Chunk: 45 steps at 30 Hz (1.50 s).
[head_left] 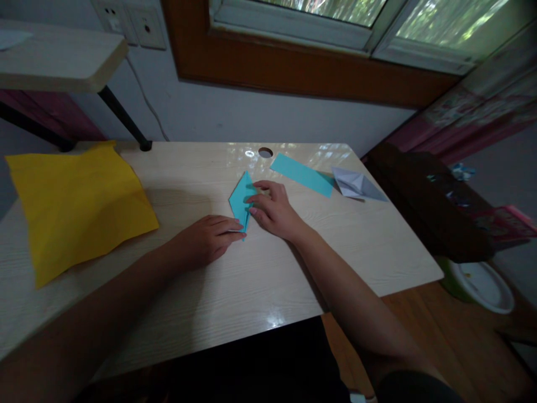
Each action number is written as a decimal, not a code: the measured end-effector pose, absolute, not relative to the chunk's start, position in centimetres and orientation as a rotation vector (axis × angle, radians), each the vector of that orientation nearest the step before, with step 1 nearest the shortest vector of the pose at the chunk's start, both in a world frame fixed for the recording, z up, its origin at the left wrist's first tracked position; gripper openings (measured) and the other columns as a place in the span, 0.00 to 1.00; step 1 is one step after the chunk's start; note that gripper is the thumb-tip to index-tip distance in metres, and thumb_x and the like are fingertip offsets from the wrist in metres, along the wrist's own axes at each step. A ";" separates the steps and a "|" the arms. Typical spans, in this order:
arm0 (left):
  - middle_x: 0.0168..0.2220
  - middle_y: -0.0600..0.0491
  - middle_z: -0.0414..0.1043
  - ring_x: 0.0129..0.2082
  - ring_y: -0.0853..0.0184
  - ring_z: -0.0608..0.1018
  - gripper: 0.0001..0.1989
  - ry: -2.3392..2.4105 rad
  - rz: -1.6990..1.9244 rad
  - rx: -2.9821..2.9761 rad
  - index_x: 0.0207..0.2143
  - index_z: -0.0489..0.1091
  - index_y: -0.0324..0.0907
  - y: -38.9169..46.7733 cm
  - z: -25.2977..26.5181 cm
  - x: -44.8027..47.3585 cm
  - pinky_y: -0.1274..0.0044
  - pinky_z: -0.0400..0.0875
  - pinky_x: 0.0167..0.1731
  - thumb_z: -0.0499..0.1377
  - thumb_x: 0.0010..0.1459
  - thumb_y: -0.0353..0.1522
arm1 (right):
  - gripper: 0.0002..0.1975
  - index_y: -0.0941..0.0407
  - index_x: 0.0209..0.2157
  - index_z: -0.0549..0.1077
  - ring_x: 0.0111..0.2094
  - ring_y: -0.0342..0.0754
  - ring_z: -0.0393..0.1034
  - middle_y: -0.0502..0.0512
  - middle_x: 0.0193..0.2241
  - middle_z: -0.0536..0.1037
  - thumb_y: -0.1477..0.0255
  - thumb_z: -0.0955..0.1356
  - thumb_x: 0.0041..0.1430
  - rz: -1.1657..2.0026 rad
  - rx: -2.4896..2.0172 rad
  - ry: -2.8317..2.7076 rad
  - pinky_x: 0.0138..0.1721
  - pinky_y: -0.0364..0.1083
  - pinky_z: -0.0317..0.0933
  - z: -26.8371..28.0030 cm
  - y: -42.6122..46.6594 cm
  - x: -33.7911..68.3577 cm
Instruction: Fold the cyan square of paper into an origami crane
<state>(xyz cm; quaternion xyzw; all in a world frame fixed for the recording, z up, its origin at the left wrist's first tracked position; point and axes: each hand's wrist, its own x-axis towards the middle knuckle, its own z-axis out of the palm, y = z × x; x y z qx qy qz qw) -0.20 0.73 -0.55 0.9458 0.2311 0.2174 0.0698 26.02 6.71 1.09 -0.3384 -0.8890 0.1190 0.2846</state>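
Observation:
A turquoise sheet of paper (pixel 240 197), folded into a pointed kite-like shape, lies on the pale table between my hands. At its narrow lower end my left hand (pixel 210 238) has the fingers and thumb closed on the paper. My right hand (pixel 274 210) rests on the right edge with its fingers spread and bent, the fingertips touching the paper. Part of that edge is hidden under these fingers.
A turquoise paper strip (pixel 302 175) and a folded white paper piece (pixel 356 183) lie to the right. On the left is a large yellow sheet (pixel 84 207). A round hole (pixel 265 152) pierces the table near its back edge. A raised shelf (pixel 62 56) stands back left.

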 end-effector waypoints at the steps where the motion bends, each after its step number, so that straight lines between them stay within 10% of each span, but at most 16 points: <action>1: 0.57 0.43 0.75 0.58 0.58 0.76 0.21 0.682 0.654 2.842 0.58 0.71 0.43 0.8 -0.5 -0.3 0.62 0.74 0.56 0.56 0.65 0.23 | 0.09 0.52 0.46 0.75 0.62 0.61 0.56 0.62 0.59 0.65 0.65 0.65 0.70 0.320 -0.875 -2.407 0.61 0.63 0.52 1.2 6.8 26.3; 12: 0.51 0.46 0.79 0.52 0.62 0.80 0.16 0.716 0.730 2.672 0.51 0.74 0.42 0.7 0.1 -0.9 0.67 0.77 0.52 0.54 0.65 0.24 | 0.12 0.53 0.38 0.74 0.45 0.53 0.66 0.57 0.40 0.75 0.61 0.64 0.71 0.479 -0.706 -2.538 0.53 0.54 0.55 0.7 7.3 26.7; 45: 0.53 0.44 0.77 0.52 0.61 0.78 0.18 0.664 0.735 2.784 0.57 0.73 0.43 0.8 -1.0 -0.4 0.67 0.77 0.52 0.53 0.69 0.25 | 0.07 0.55 0.37 0.72 0.44 0.54 0.63 0.59 0.41 0.70 0.67 0.67 0.67 0.471 -0.889 -2.502 0.47 0.54 0.57 0.2 7.2 25.7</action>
